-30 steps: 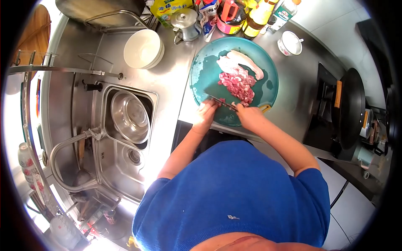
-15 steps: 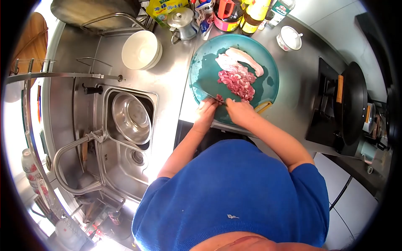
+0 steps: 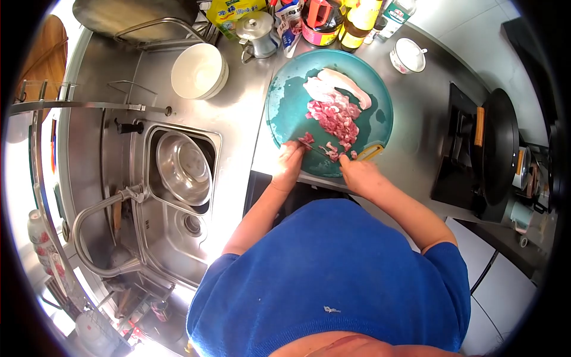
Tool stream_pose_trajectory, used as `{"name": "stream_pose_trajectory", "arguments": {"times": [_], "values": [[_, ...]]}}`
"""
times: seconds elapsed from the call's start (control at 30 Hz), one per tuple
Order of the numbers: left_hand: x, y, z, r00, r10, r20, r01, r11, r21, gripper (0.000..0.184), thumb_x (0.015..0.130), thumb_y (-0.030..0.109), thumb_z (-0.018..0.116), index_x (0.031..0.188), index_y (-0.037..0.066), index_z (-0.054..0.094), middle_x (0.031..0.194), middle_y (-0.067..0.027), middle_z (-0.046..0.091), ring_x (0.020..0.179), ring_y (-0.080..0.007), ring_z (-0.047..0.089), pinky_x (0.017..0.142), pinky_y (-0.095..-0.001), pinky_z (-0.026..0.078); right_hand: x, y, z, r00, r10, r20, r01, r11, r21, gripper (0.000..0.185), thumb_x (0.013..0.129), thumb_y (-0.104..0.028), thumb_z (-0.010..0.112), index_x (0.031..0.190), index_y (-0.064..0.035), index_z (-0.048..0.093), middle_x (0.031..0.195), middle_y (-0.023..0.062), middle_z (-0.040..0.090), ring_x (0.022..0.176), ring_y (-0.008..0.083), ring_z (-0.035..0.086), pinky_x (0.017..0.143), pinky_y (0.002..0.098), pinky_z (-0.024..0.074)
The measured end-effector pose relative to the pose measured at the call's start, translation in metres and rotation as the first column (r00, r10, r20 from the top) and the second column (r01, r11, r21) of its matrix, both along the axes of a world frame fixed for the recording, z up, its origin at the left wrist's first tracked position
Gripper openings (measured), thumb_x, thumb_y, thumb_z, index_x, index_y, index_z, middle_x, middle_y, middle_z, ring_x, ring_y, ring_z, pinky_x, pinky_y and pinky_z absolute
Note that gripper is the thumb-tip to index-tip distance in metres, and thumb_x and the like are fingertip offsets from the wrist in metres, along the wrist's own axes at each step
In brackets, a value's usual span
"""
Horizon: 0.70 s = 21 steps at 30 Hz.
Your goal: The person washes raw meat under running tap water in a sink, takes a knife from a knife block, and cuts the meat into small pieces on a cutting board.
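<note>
A round green cutting board (image 3: 372,128) carries a heap of chopped raw meat (image 3: 336,122), with a long pale strip of fatty meat (image 3: 348,86) behind it. My right hand (image 3: 360,175) is closed at the board's near edge around the handle of a knife (image 3: 321,152); the thin blade points left across the board. Small meat bits (image 3: 331,149) lie along the blade and beside my right fingertips. At the near left of the board, my left hand (image 3: 288,165) has its fingers pressed together against a small piece of meat (image 3: 306,138).
Left of the board are white bowls (image 3: 199,71) and a sink with a metal basin (image 3: 184,168). Bottles (image 3: 360,24) and a metal pot (image 3: 257,34) stand behind. A small white cup (image 3: 408,56) sits at back right, and a black wok (image 3: 499,146) on the stove.
My right hand has moved right, drawing the knife away from my left fingers. Loose meat bits now show between the hands. My left hand stays near the same spot.
</note>
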State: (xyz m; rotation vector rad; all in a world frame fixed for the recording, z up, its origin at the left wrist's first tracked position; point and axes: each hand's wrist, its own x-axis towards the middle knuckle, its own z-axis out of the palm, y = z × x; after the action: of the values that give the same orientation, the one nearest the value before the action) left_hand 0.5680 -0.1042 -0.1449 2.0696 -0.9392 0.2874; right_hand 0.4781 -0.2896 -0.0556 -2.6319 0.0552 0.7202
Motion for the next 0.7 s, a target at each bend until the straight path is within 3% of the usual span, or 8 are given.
{"name": "stream_pose_trajectory", "arguments": {"times": [0.23,0.53,0.7], "values": [[-0.001,0.000,-0.003,1.000,0.003,-0.029,-0.003,1.000,0.004,0.018,0.069,-0.006,0.065,0.085,0.001,0.064,0.093,-0.0095,0.063,0.084,-0.0263,0.061,0.074,-0.0336,0.049,0.069,0.043,-0.033,0.983,0.031,0.183,-0.040,0.998,0.049,0.016,0.079,-0.004,0.050,0.094,0.0006,0.047,0.074,0.0228,0.064,0.073,0.0380,0.065,0.065,0.0475,0.0508],[-0.001,0.006,-0.010,1.000,-0.017,0.017,0.017,1.000,0.000,0.020,0.068,-0.005,0.065,0.087,0.002,0.065,0.094,-0.0079,0.062,0.087,-0.0237,0.060,0.074,-0.0322,0.051,-0.001,-0.001,0.003,1.000,0.000,0.002,0.000,1.000,0.003,0.014,0.080,-0.006,0.048,0.092,0.0008,0.047,0.070,0.0213,0.063,0.070,0.0379,0.065,0.063,0.0479,0.0504],[-0.001,0.008,-0.013,0.999,-0.032,0.009,0.032,0.999,-0.013,0.022,0.068,-0.005,0.064,0.089,0.002,0.065,0.096,-0.0080,0.062,0.088,-0.0241,0.060,0.074,-0.0324,0.051,0.047,0.035,-0.037,0.970,-0.004,0.243,-0.015,0.997,0.076,0.011,0.080,-0.005,0.047,0.089,0.0010,0.047,0.070,0.0226,0.063,0.069,0.0393,0.064,0.062,0.0484,0.0505]]}}
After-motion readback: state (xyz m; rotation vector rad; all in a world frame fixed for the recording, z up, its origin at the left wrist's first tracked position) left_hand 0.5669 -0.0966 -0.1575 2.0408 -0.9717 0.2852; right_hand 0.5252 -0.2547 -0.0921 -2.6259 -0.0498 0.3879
